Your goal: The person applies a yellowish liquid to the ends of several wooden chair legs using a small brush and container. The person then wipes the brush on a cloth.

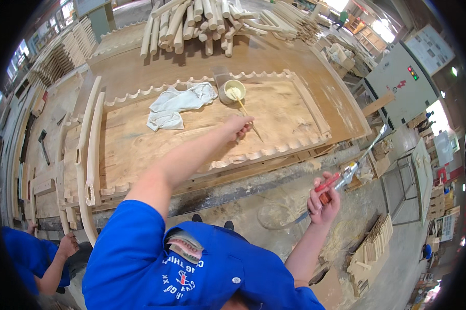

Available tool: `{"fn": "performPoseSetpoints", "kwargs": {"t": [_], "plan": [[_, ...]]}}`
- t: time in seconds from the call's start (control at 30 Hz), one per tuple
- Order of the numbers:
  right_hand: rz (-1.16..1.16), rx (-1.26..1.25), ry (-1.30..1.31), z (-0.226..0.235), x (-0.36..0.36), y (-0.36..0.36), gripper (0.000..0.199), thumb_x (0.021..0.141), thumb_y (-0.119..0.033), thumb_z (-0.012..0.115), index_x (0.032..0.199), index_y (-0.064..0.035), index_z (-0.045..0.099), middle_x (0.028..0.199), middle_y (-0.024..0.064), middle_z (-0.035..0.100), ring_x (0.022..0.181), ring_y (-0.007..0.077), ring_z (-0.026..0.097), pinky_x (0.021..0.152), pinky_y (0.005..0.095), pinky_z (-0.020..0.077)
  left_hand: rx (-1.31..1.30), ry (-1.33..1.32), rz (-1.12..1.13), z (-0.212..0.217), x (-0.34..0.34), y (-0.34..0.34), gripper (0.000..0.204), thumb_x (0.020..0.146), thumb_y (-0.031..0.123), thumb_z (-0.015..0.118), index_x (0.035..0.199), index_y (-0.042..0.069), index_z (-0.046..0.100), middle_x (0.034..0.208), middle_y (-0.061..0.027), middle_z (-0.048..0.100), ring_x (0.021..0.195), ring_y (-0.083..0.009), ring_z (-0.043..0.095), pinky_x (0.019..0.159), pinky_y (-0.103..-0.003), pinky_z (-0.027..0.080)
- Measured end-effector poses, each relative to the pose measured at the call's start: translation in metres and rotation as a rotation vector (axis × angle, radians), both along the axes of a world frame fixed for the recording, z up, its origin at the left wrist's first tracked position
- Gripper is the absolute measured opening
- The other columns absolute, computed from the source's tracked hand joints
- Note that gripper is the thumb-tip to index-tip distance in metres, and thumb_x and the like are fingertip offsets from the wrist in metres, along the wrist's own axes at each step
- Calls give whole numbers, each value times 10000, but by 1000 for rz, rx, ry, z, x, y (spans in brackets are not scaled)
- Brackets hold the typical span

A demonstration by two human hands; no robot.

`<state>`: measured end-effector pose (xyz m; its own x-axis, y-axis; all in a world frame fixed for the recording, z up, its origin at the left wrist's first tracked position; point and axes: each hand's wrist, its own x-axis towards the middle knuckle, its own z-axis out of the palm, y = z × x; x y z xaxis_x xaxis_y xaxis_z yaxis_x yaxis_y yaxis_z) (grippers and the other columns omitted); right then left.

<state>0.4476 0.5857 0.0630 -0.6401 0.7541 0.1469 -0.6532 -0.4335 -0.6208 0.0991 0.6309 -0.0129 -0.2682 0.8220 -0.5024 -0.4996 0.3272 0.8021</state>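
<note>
My left hand [238, 127] reaches over the workbench panel, its fingers closed around a thin wooden stick [241, 105]. One end of the stick is in a pale round cup [234, 89] holding a cream-coloured substance. To the left of the cup lies a crumpled white cloth [177, 106]. Off the bench's near right side, my right hand [323, 200] grips an air blow gun [349, 171] with a red lever and a long thin nozzle pointing up and away. A hose [289, 223] hangs from it.
Scalloped wooden rails [258, 153] border the panel [135, 144]. Curved wooden posts [94, 150] stand at its left. Round wooden rods [191, 26] are piled behind. A hammer [44, 147] lies far left. A co-worker's hand [68, 245] holds a wooden piece lower left. A grey cabinet [398, 82] stands right.
</note>
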Motion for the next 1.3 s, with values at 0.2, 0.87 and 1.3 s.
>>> {"fn": "performPoseSetpoints", "kwargs": {"t": [0.2,0.87,1.3], "plan": [[-83,-30,21,-16,5,-20,418,931,-213,449,1296,-27,367,1031,191,518,475,118,429,331,206,337,77,13,62,-7,19,16,144,851,174,581,776,62,531,644,-44,529,460,-84,410,360,-249,297],[-42,-28,-3,-17,8,-1,403,933,-204,444,1288,-27,371,1018,177,508,502,120,437,337,205,348,1,1737,-374,38,-176,-130,339,720,259,698,1016,99,657,1188,-82,535,1126,-281,488,900,-391,457],[-148,-26,-51,-18,26,-12,431,922,-222,469,1293,-25,372,1019,176,507,515,127,439,336,212,351,89,1769,-436,44,-168,-49,246,764,143,574,1000,80,547,914,-156,636,863,-354,609,725,-457,474]]}}
